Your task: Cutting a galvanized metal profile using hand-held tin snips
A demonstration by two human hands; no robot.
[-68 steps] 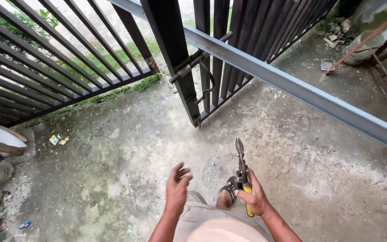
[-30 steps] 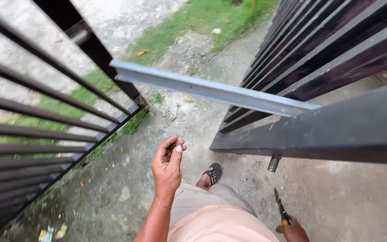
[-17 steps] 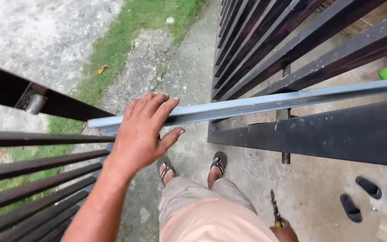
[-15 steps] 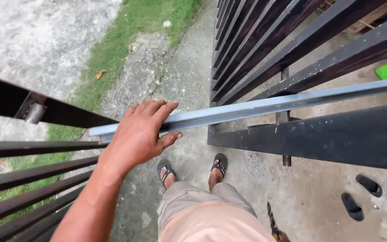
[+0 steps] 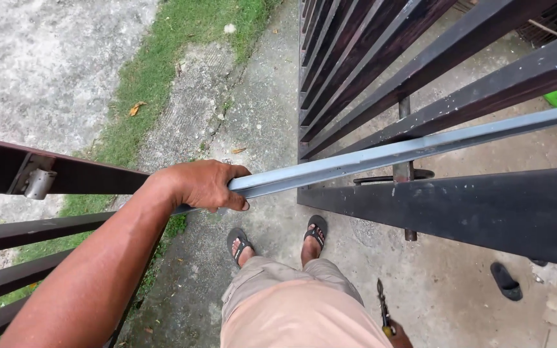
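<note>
Your left hand (image 5: 201, 185) is clamped over the near end of the grey metal rail (image 5: 407, 149), which spans the dark gate (image 5: 459, 212). Keep that grip firm and level. Your right hand (image 5: 400, 334), barely visible, holds pliers (image 5: 383, 308) low.

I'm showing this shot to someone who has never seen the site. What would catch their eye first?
First, the left hand in the middle, fingers wrapped around the end of a long grey metal bar that runs off to the right edge. Behind it the dark slatted gate fills the upper right. At the bottom edge the right hand grips yellow-handled pliers, beside feet in sandals on concrete.
</note>
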